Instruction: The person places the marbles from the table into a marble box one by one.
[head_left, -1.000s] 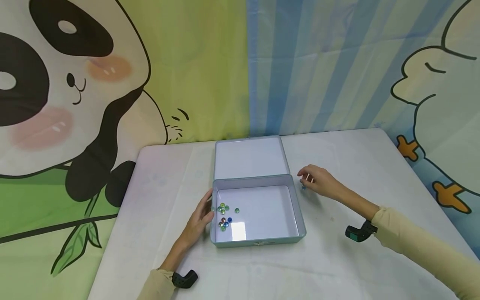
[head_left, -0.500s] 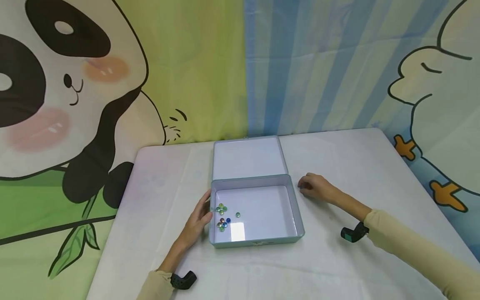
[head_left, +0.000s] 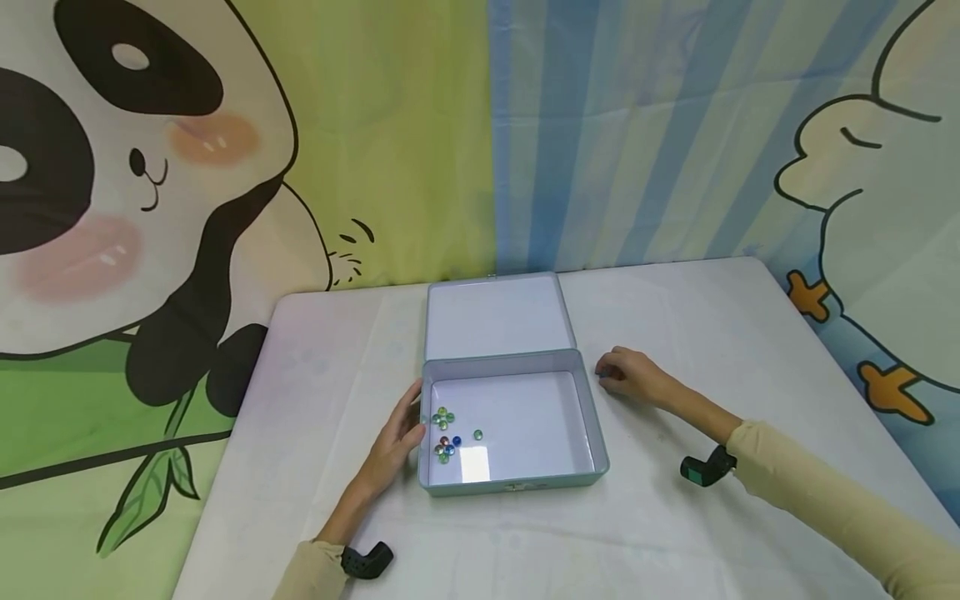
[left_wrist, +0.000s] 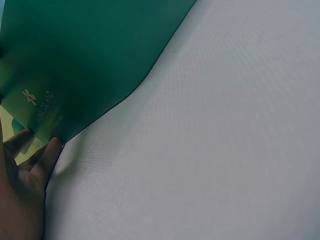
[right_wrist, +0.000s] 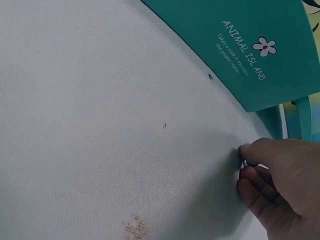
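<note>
An opened green tin box point(head_left: 517, 482) lies on the white table, its lid point(head_left: 498, 318) folded back behind it. Inside, two small clusters of glass marbles point(head_left: 446, 447) sit near the left wall, and a single green marble point(head_left: 477, 434) lies apart to their right. My left hand point(head_left: 392, 446) rests against the outside of the box's left wall, fingers extended, as its fingers point(left_wrist: 49, 157) show in the left wrist view. Right of the box, my right hand point(head_left: 633, 375) is low over the table, pinching a small bluish marble point(right_wrist: 244, 163), mostly hidden by the fingertips.
White cloth covers the table point(head_left: 690, 517). A curtain point(head_left: 600, 133) with cartoon animals hangs right behind its far edge. In the right wrist view, a brownish stain point(right_wrist: 136, 227) marks the cloth.
My right hand has come down to the table and its fingers have closed around the bluish marble. Inside the box, the single green marble has rolled slightly towards me. The left hand stays put.
</note>
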